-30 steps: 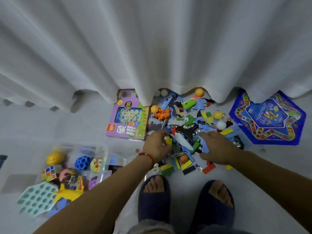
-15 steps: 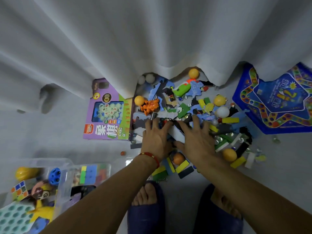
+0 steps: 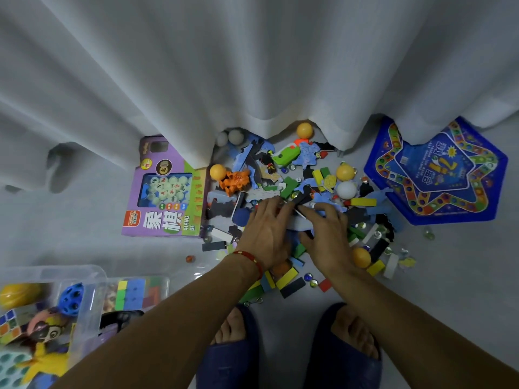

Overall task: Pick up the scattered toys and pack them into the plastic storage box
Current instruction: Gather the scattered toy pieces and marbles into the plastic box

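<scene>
A heap of scattered toys [image 3: 314, 178] lies on the floor under the curtain hem: blue foam puzzle pieces, coloured domino blocks, orange and white balls, marbles, an orange figure [image 3: 235, 181]. My left hand [image 3: 265, 234] and my right hand [image 3: 325, 234] press side by side on the middle of the heap, fingers spread and curled over loose pieces. Whether they grip any piece is hidden beneath the palms. The clear plastic storage box [image 3: 87, 279] stands at the lower left, partly filled with a blue holed ball [image 3: 72, 299], a cube puzzle and a doll.
A purple game box [image 3: 165, 197] lies left of the heap and a blue star-shaped game board [image 3: 438, 175] lies right of it. A white curtain [image 3: 252, 66] hangs over the far side. My feet in dark slippers [image 3: 233, 357] stand just below the heap.
Both hands came together from apart and now rest side by side on the middle of the heap. The view shifted right, so the storage box sits further toward the lower left.
</scene>
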Demonstrator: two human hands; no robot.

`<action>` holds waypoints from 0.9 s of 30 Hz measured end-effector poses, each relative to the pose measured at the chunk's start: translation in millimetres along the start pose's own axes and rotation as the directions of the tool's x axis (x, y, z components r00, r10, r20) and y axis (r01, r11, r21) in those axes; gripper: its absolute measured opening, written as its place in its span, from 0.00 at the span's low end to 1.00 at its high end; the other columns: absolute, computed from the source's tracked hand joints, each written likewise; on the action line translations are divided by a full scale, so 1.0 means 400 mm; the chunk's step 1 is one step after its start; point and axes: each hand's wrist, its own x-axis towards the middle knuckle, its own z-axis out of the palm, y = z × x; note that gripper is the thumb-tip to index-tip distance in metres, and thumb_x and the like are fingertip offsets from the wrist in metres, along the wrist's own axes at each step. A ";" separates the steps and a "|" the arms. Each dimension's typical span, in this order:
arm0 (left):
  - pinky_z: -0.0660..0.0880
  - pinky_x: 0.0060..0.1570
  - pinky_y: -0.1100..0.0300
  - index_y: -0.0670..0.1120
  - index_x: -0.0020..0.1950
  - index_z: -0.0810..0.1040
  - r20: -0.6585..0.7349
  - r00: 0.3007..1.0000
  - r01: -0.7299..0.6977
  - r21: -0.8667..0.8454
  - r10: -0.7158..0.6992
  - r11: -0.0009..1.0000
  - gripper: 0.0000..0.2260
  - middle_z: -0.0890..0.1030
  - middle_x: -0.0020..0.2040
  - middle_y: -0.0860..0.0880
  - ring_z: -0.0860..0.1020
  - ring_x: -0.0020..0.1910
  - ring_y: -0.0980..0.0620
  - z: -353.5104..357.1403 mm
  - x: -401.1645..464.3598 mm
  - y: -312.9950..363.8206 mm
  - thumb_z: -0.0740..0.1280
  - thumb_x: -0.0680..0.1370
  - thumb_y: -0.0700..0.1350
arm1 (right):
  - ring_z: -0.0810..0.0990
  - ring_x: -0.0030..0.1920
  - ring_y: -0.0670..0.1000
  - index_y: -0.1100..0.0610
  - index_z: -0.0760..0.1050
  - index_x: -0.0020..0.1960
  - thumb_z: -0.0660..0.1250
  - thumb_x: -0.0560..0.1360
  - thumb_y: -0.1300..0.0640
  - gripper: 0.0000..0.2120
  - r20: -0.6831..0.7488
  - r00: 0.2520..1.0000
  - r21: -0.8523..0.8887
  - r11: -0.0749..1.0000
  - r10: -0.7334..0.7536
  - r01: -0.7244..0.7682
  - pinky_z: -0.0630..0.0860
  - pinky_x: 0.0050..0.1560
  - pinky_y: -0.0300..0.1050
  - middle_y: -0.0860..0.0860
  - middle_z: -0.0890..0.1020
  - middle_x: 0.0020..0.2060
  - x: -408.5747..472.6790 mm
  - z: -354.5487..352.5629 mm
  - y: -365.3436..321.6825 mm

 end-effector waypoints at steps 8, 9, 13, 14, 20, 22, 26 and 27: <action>0.74 0.50 0.44 0.45 0.65 0.77 -0.067 0.996 -0.047 0.098 0.053 0.994 0.19 0.79 0.57 0.42 0.72 0.51 0.38 0.039 0.042 0.000 0.72 0.75 0.42 | 0.75 0.58 0.59 0.58 0.83 0.57 0.76 0.70 0.65 0.16 -0.160 0.987 0.285 0.958 0.023 0.024 0.75 0.61 0.48 0.57 0.75 0.57 0.008 -0.008 0.015; 0.73 0.49 0.47 0.47 0.65 0.77 -0.066 0.996 -0.046 0.098 0.053 0.994 0.18 0.80 0.56 0.43 0.72 0.50 0.39 0.036 0.049 -0.001 0.71 0.76 0.42 | 0.77 0.56 0.59 0.59 0.83 0.56 0.76 0.71 0.66 0.14 -0.175 0.984 0.290 0.957 0.029 0.024 0.75 0.59 0.46 0.58 0.76 0.56 0.008 -0.016 0.015; 0.70 0.47 0.48 0.50 0.65 0.78 -0.051 0.998 -0.037 0.015 0.038 0.999 0.15 0.82 0.54 0.45 0.71 0.47 0.40 0.004 0.068 0.000 0.68 0.79 0.39 | 0.77 0.57 0.57 0.60 0.82 0.57 0.75 0.72 0.65 0.15 -0.209 0.978 0.293 0.955 0.007 0.056 0.71 0.58 0.42 0.57 0.77 0.56 -0.004 -0.048 0.016; 0.71 0.46 0.47 0.50 0.65 0.78 -0.061 0.998 -0.033 0.008 0.034 0.999 0.17 0.83 0.54 0.45 0.71 0.47 0.39 -0.005 0.069 0.000 0.68 0.78 0.38 | 0.76 0.58 0.57 0.60 0.82 0.59 0.75 0.72 0.65 0.16 -0.220 0.975 0.295 0.952 -0.016 0.083 0.72 0.60 0.44 0.57 0.77 0.56 -0.009 -0.059 0.014; 0.75 0.42 0.45 0.47 0.59 0.79 -0.213 0.970 0.107 -0.040 -0.113 0.993 0.11 0.82 0.53 0.45 0.73 0.50 0.39 -0.092 0.025 0.001 0.66 0.78 0.39 | 0.74 0.57 0.48 0.59 0.80 0.62 0.75 0.72 0.64 0.19 -0.326 0.927 0.192 0.947 -0.186 0.257 0.75 0.61 0.41 0.56 0.76 0.57 -0.032 -0.161 -0.010; 0.74 0.38 0.46 0.45 0.54 0.78 -0.258 0.954 0.126 -0.106 -0.150 0.986 0.06 0.81 0.48 0.44 0.73 0.49 0.39 -0.136 -0.010 0.019 0.64 0.79 0.41 | 0.73 0.55 0.45 0.59 0.81 0.60 0.75 0.72 0.63 0.17 -0.336 0.912 0.148 0.943 -0.236 0.299 0.68 0.59 0.25 0.56 0.77 0.56 -0.041 -0.207 -0.033; 0.64 0.35 0.57 0.42 0.52 0.77 -0.237 0.891 0.233 -0.493 -0.387 0.838 0.04 0.77 0.40 0.48 0.74 0.40 0.47 -0.246 -0.098 0.054 0.63 0.80 0.39 | 0.74 0.52 0.44 0.59 0.84 0.54 0.76 0.70 0.62 0.12 -0.346 0.903 0.124 0.941 -0.256 0.315 0.63 0.51 0.18 0.55 0.79 0.54 -0.065 -0.300 -0.112; 0.64 0.35 0.59 0.43 0.54 0.77 -0.200 0.869 0.265 -0.583 -0.452 0.768 0.05 0.77 0.42 0.49 0.74 0.41 0.48 -0.280 -0.125 0.061 0.63 0.80 0.39 | 0.75 0.51 0.45 0.58 0.84 0.52 0.77 0.70 0.62 0.11 -0.341 0.900 0.119 0.937 -0.271 0.328 0.64 0.51 0.20 0.54 0.80 0.53 -0.074 -0.324 -0.141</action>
